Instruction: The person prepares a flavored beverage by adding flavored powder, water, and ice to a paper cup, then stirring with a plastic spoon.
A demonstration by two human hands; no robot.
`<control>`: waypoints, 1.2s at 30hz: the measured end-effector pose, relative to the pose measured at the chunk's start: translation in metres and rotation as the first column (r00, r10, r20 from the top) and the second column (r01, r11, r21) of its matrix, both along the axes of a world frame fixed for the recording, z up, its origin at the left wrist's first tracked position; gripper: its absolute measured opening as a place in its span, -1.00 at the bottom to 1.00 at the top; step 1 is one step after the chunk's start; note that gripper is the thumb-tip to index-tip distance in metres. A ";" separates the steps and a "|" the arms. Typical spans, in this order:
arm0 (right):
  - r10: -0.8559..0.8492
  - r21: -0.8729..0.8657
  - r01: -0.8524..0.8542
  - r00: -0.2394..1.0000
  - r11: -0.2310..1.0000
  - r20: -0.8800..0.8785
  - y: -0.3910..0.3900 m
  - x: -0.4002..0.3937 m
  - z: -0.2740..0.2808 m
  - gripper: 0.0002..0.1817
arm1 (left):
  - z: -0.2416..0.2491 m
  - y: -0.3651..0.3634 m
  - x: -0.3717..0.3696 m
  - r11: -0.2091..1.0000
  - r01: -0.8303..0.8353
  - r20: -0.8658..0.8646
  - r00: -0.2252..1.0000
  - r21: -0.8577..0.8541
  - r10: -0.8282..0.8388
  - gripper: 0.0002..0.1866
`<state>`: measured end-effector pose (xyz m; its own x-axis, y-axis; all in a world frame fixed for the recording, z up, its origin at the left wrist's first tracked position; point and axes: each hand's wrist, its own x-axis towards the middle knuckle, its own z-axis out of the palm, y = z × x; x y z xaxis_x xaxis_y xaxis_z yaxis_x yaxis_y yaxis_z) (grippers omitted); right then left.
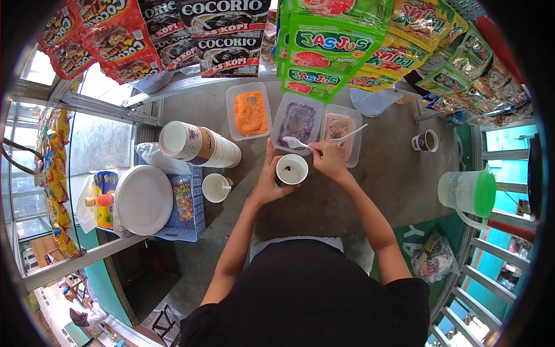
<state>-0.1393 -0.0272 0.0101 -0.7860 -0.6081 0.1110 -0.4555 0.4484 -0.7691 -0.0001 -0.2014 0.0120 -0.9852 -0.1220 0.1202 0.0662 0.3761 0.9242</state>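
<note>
My left hand (270, 180) is wrapped round a paper cup (292, 169), which stands open side up with small dark bits on its pale inside. My right hand (329, 159) pinches a white plastic spoon (295, 143). The spoon's bowl is over the near end of a clear tub of purple bits (299, 118), just beyond the cup. To the right, a tub of brownish powder (341, 124) has a white handle (352, 134) lying across it. On the left is a tub of orange crumbs (251, 114).
Stacked paper cups (199, 144) lie left, near another cup (216, 188) and a blue basket (188, 222) by white plates (144, 200). A small cup (425, 141) and a green-lidded jug (465, 194) are right. Drink sachets (329, 52) hang overhead.
</note>
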 end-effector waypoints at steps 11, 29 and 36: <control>0.051 -0.006 -0.050 0.985 0.999 0.166 -0.004 -0.013 0.015 -0.77 | 0.004 0.002 0.000 0.999 -0.012 0.010 1.000 0.036 0.011 -0.20; 0.095 -0.126 -0.051 0.926 0.991 0.366 -0.007 -0.015 -0.008 -0.80 | 0.001 0.001 0.001 0.999 0.005 0.015 1.000 0.040 -0.005 -0.22; -0.036 -0.042 0.076 0.804 0.996 0.593 0.009 -0.014 0.036 -0.78 | 0.004 -0.001 0.006 0.970 -0.094 -0.069 0.994 -0.224 0.080 -0.23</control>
